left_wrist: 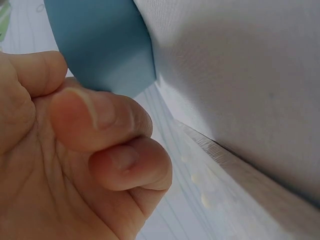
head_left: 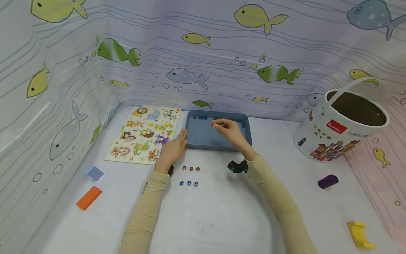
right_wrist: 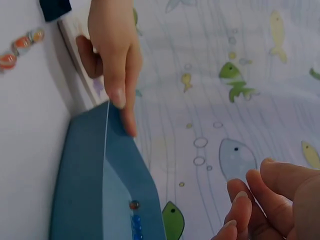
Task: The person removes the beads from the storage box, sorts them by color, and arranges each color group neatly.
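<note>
A blue tray is sitting in the upper middle of the head view, on the white surface, with a row of small marbles lying along its far inner wall. The left hand is resting against the tray's left edge, fingers straight and together, their tips touching the corner; the right wrist view is showing those fingertips lying on the rim at the upper left of that frame. The right hand is hovering over the tray's inside, just in front of the marble row, with fingers bent and tips drawn close together; I cannot tell whether it is pinching a marble.

Below the tray, in the centre of the frame, six loose marbles are lying in two short rows between the forearms. An animal puzzle board is lying just left of the tray, and a white bucket is standing at the right.
</note>
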Action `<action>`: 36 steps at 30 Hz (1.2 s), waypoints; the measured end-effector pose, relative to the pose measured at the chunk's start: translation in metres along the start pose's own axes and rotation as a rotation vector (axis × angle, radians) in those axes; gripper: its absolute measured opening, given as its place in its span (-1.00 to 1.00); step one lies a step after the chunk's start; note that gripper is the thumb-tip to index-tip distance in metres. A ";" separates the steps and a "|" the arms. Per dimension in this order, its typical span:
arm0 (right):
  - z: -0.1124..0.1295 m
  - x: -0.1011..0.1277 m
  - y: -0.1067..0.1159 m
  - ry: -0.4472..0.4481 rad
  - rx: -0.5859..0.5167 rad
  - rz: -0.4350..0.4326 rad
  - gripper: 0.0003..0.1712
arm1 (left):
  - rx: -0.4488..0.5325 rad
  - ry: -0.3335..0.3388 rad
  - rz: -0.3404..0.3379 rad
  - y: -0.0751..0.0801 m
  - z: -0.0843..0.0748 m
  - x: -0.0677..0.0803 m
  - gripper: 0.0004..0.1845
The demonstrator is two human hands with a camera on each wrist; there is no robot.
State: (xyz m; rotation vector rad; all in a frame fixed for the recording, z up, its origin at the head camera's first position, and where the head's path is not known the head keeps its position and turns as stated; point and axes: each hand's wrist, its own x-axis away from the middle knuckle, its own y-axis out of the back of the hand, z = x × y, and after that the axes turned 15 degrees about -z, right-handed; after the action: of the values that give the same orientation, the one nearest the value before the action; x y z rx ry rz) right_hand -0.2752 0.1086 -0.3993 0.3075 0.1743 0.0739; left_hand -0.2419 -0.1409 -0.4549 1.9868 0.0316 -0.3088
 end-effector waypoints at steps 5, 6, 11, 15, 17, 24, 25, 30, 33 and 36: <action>-0.001 -0.020 -0.006 -0.054 0.004 0.002 -0.60 | -0.006 0.001 -0.001 0.000 0.001 0.000 -0.44; -0.002 -0.024 -0.008 -0.064 0.007 0.002 -0.58 | -0.010 0.000 0.001 -0.001 0.001 0.000 -0.44; -0.007 -0.046 -0.016 -0.094 0.004 -0.008 -0.58 | -0.018 -0.002 -0.001 0.000 0.001 -0.001 -0.44; -0.010 -0.064 -0.023 -0.142 -0.018 -0.012 -0.56 | -0.017 -0.003 0.000 0.001 0.000 -0.001 -0.44; -0.012 -0.071 -0.026 -0.176 -0.030 -0.017 -0.54 | -0.020 -0.004 0.001 0.001 0.000 -0.001 -0.44; -0.017 -0.091 -0.033 -0.259 -0.084 -0.065 -0.57 | -0.032 -0.023 -0.018 0.002 0.000 -0.001 -0.44; -0.019 -0.093 -0.034 -0.271 -0.086 -0.075 -0.58 | -0.032 -0.027 -0.021 0.002 -0.001 -0.001 -0.44; -0.030 -0.097 -0.043 -0.304 -0.037 -0.114 -0.57 | -0.027 -0.034 -0.021 0.003 -0.001 0.000 -0.44; -0.037 -0.096 -0.048 -0.305 0.032 -0.130 -0.55 | -0.025 -0.028 -0.019 0.003 0.000 0.001 -0.44; -0.044 -0.094 -0.053 -0.316 0.071 -0.149 -0.53 | -0.021 -0.020 -0.019 0.002 0.000 0.002 -0.44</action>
State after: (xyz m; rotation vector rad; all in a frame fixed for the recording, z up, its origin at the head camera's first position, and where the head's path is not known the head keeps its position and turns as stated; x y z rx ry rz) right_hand -0.3733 0.0623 -0.4419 0.3722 -0.1142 -0.1282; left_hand -0.2400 -0.1420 -0.4535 1.9633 0.0407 -0.3386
